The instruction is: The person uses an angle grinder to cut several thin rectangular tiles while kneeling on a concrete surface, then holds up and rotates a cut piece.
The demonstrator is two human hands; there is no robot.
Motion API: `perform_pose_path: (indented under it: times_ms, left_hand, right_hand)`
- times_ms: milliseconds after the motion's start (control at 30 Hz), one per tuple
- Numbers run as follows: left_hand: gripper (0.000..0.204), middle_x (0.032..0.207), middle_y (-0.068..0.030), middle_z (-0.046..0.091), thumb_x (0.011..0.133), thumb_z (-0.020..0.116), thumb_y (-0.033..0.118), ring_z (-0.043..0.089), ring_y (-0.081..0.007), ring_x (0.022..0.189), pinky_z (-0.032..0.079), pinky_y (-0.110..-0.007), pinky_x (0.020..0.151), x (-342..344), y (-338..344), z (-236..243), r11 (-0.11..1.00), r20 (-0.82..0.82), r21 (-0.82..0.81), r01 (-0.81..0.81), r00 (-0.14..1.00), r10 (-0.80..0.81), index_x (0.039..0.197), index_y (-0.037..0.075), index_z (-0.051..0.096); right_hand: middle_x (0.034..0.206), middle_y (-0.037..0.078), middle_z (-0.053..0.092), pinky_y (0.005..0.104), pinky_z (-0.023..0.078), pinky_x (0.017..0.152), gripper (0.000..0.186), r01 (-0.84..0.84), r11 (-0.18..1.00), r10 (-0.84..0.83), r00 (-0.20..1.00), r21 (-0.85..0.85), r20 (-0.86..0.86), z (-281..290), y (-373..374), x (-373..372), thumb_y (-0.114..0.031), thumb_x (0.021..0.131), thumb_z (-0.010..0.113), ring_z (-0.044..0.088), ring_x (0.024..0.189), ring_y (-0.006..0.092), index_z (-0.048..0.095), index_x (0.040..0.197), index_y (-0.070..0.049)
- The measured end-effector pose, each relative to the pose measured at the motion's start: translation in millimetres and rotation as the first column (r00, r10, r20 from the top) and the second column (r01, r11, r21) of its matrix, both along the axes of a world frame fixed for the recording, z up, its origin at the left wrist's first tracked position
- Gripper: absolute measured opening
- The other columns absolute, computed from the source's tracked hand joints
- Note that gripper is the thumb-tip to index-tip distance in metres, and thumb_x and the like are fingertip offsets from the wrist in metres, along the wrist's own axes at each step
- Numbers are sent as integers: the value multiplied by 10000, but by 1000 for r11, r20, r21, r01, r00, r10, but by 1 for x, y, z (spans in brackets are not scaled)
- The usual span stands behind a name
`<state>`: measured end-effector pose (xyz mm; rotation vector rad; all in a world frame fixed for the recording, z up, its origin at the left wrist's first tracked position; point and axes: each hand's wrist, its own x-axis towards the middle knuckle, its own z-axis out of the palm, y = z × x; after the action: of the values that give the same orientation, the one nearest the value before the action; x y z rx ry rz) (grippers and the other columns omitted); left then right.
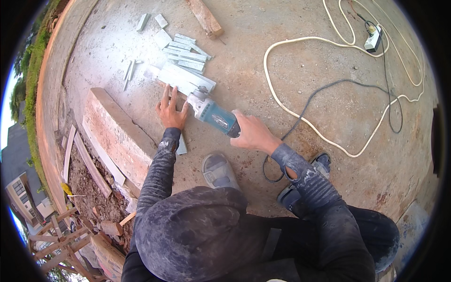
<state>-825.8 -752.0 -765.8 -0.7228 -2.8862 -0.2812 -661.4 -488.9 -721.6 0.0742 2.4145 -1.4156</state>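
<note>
My right hand [253, 132] is wrapped round the rear of a teal angle grinder [217, 117], whose metal head points up and left. The grinder's disc end meets the near right part of a pale grey stone slab [181, 76] on the ground. Along the slab's near edge rest the spread fingertips of my left hand [172, 111], which grips nothing. Just beyond the slab lies a pile of narrow cut strips [185, 55] of the same pale stone. Thin slivers [128, 74] lie to its left. Another pale piece [182, 144] shows partly beside my left forearm.
A long concrete block [120, 129] lies left of my left arm, with rubble [91, 188] and boards beyond. A second block [204, 19] is at the far side. On the right, a cream cord [300, 115] and a black cord [338, 82] loop toward a power strip [373, 39].
</note>
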Motion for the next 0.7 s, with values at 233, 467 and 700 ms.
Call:
perform_pose_path:
  times_ms: [233,467,700]
  left_hand:
    - [736,1527,-55,417,712,741,240,552,-213,1165,318,-436,1050,1,2,1,1000,-17,17,11,1000,-11,1416,213,527]
    - [789,1530,-57,417,671,699,130,580,-200,1093,341,-396,1041,2,3,3,999,-42,36,26,999,-25,1433,208,513]
    - [708,1523,-75,423,714,713,239,562,-210,1153,303,-436,1049,2,1,2,998,-8,68,18,1000,-17,1400,199,543]
  right_hand:
    - [895,293,659,509,515,757,619,-2,1000,2,1000,20,12,2,-2,-5,-232,687,686,647,862,466,474,1188,64]
    - [904,299,658,504,514,764,636,-19,999,18,999,43,36,8,-7,-13,-234,684,689,647,865,465,472,1190,84]
    - [885,291,662,504,523,746,621,-23,998,21,999,59,30,12,-10,-20,-220,675,682,653,844,461,469,1172,85]
